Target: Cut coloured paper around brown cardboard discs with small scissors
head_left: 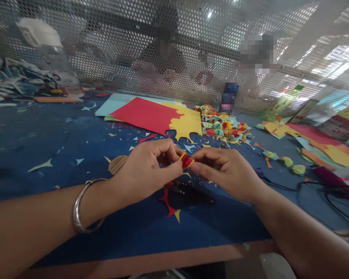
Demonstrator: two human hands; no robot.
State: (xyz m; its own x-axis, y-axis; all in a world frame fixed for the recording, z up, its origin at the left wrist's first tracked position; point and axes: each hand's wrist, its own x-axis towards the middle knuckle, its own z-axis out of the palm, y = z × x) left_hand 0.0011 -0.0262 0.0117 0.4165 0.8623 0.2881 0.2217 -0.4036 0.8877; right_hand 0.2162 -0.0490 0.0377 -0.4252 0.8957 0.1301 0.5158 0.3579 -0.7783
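Between my two hands is a small folded paper piece point(187, 160), red with yellow edges. My left hand point(151, 166), with a silver bangle at its wrist, pinches it from the left. My right hand point(228, 168) grips its other side between thumb and fingertips. Under my hands lies a dark object point(193, 193), partly hidden, whose kind I cannot make out. Beside my left hand is a round ridged tan disc point(118, 164). Beyond the hands, a red paper sheet point(147, 116) overlaps a yellow sheet point(189, 122) with scalloped cut-outs.
A pile of small folded colored papers point(225, 126) sits right of the sheets. Paper scraps point(170, 205) are scattered over the blue table point(221, 232). Black cables point(302, 188) run at the right. A perforated metal screen point(119, 42) stands behind, with people beyond. A lidded bottle point(56, 62) is back left.
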